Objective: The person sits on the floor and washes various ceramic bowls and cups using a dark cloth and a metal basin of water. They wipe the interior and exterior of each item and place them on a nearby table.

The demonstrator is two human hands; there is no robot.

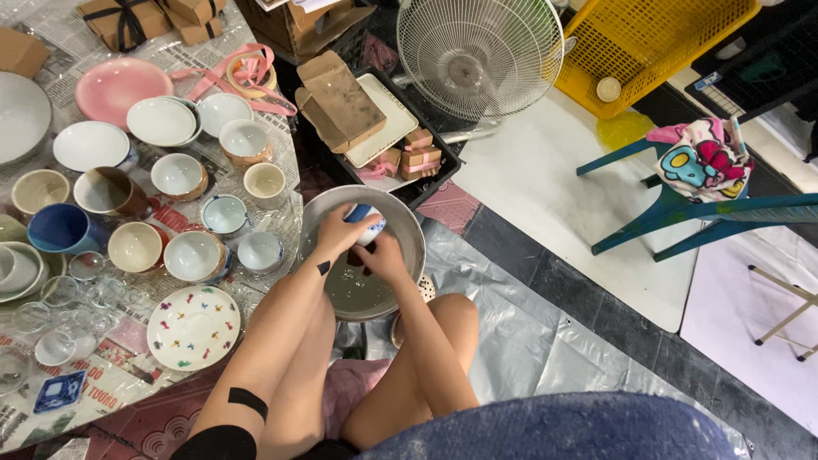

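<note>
**Washing a small cup over the metal basin**

We held a small blue-and-white cup (366, 224) over the metal basin (409, 223), which sat on the floor between our knees. Our left hand (338, 232) curled its fingers around the cup's side, gripping it; our right hand (381, 258) sat just below, fingers bent against the cup's underside, though we could not tell exactly how they pressed. We judged this the rinsing step; turning the cup would need a firm, careful hold. The basin held shallow, speckled water. On the newspaper to our left stood bowls (195, 255), a spotted plate (192, 328) and glasses (56, 347), all empty. A black tray (450, 164) held small ribboned boxes (421, 157).
</note>
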